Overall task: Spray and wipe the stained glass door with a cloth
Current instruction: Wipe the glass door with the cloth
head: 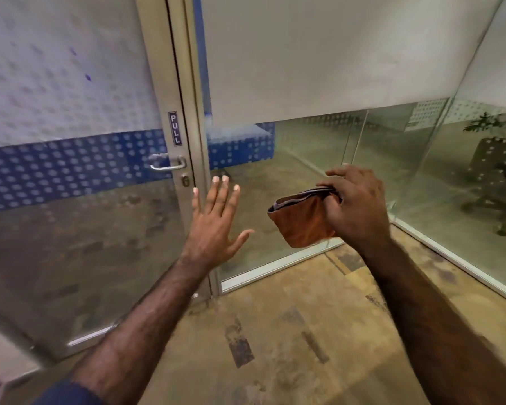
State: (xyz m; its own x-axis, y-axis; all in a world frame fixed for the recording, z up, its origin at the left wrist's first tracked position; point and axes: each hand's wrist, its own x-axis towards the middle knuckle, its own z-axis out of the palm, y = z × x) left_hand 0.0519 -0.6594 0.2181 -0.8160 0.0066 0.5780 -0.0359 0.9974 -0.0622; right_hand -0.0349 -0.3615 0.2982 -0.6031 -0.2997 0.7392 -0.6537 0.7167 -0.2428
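Right hand (355, 206) pinched the folded cloth (301, 219); left hand (214, 220) was spread wide, empty. Door (70, 141) lay fwd-left, nearer the left hand, w/ the cloth well apart.

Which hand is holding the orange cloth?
The right hand pinches the folded orange cloth. The left hand is flat with fingers spread, holding nothing.

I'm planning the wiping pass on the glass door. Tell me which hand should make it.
Right, probably. The right hand already grips the folded orange cloth, held up in front of the glass. The left hand is open and holds nothing, though it is nearer the door handle. No spray bottle is in view.
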